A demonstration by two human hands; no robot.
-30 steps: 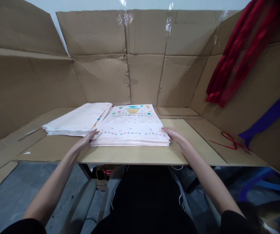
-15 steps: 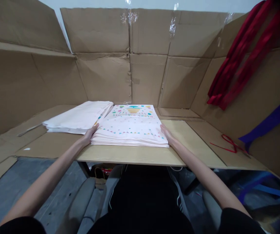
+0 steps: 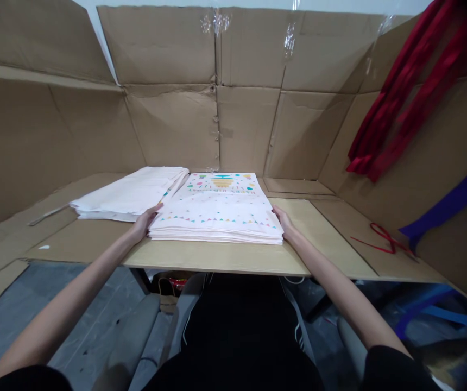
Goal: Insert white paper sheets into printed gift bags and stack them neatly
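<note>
A stack of white printed sheets (image 3: 217, 209) lies flat in front of me. Its top shows a cake picture, upside-down HAPPY BIRTHDAY lettering and a row of small coloured triangles; whether it is paper or cloth I cannot tell. My left hand (image 3: 146, 222) holds the stack's left side near the front corner, fingers partly hidden by the edge. At the opposite side my right hand (image 3: 284, 221) grips the right edge, its fingers along the side. Just left of this stack, touching or nearly so, is a second pile of plain white sheets (image 3: 131, 190).
Cardboard walls (image 3: 168, 130) enclose the table (image 3: 217, 258) at the back and sides. Red ribbons (image 3: 404, 103) hang at the upper right. A blue-purple ribbon (image 3: 449, 201) and a thin red ribbon (image 3: 382, 239) are at the right.
Both hands have shifted slightly outward along the stack's sides, the left one a little more. The front of the stack appears slightly wider. The view has tilted a little.
</note>
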